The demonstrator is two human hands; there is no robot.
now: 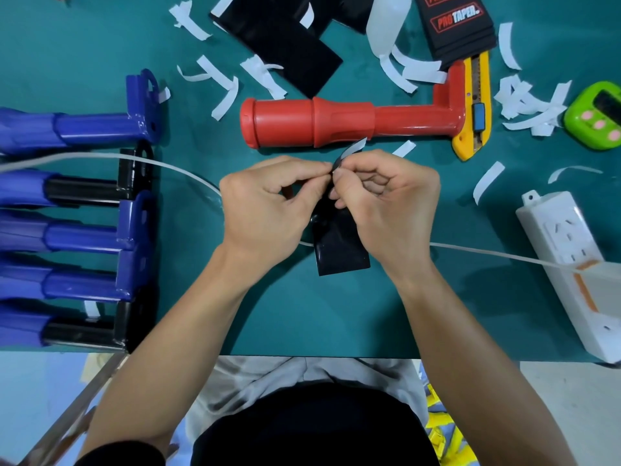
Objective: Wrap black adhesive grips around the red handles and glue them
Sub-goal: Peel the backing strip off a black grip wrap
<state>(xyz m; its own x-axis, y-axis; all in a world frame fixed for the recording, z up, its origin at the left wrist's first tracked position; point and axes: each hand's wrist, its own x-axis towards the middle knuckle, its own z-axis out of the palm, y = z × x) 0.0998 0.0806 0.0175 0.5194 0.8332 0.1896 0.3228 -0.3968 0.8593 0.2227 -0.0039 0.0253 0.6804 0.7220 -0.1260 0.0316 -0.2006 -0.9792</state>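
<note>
A red handle (346, 122) lies bare across the green table (302, 314), just beyond my hands. Between them I hold a black adhesive grip sheet (339, 247) that hangs down toward me. My left hand (268, 210) pinches its top edge. My right hand (386, 203) pinches the same edge, where a white backing strip (353, 149) sticks up, partly peeled. More black grip sheets (285, 45) lie at the back of the table.
Several blue handles (84, 126), some wrapped in black, are lined up at the left. A yellow utility knife (473, 105), a green timer (596, 116), Pro Taper packs (453, 21) and scattered white backing strips (218, 82) lie behind. A white power strip (571, 264) with its cable sits right.
</note>
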